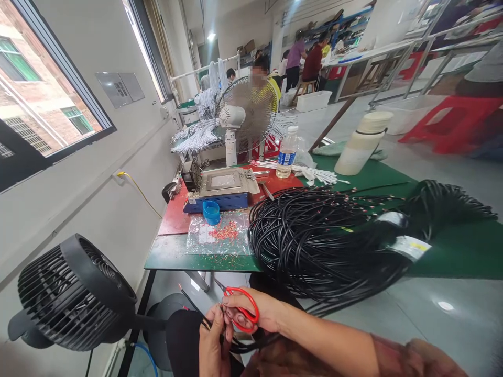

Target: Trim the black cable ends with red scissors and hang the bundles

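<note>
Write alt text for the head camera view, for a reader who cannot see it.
A person's right hand holds red-handled scissors beside the left hand, which grips a black cable. Ahead, a green tabletop bears a large bundle of black cables, and small red bits lie on a clear plastic sheet.

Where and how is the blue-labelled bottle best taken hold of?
The bottle stands upright, so probably take its upper body, just below the cap, from above; black cables lie in front and white strips beside its base.
</note>
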Demonstrator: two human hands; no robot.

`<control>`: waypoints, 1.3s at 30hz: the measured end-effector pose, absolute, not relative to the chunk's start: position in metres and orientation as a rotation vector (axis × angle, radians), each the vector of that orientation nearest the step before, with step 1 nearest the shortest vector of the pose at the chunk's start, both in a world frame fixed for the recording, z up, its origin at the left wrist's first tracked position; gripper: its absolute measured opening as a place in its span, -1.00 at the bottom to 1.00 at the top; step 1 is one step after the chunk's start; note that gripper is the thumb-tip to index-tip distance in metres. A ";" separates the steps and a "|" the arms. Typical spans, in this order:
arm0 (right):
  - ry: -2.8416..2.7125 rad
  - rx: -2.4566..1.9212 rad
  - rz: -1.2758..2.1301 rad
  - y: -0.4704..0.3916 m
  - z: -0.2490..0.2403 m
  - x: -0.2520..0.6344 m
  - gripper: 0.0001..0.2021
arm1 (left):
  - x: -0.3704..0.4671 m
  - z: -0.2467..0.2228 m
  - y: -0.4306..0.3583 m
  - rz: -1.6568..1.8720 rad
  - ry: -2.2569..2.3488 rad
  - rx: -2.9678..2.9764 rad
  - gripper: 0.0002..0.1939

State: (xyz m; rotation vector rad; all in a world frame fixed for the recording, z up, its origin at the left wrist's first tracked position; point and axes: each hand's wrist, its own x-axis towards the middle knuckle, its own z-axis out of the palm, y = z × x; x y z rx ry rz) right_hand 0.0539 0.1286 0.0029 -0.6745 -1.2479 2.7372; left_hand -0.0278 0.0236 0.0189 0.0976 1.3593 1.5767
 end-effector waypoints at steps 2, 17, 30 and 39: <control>-1.328 -0.678 2.691 0.130 0.004 0.055 -0.63 | -0.028 0.020 0.022 1.567 1.350 0.152 -0.79; -1.308 -0.776 2.648 0.123 0.007 0.055 -0.57 | -0.025 0.027 0.021 1.580 1.430 0.201 -0.72; -1.539 -0.570 2.322 0.117 0.014 0.058 -0.55 | -0.032 0.013 0.022 1.596 1.455 0.237 -0.73; -1.709 -0.681 2.111 0.113 0.010 0.060 -0.53 | -0.033 0.010 0.023 1.653 1.449 0.086 -0.67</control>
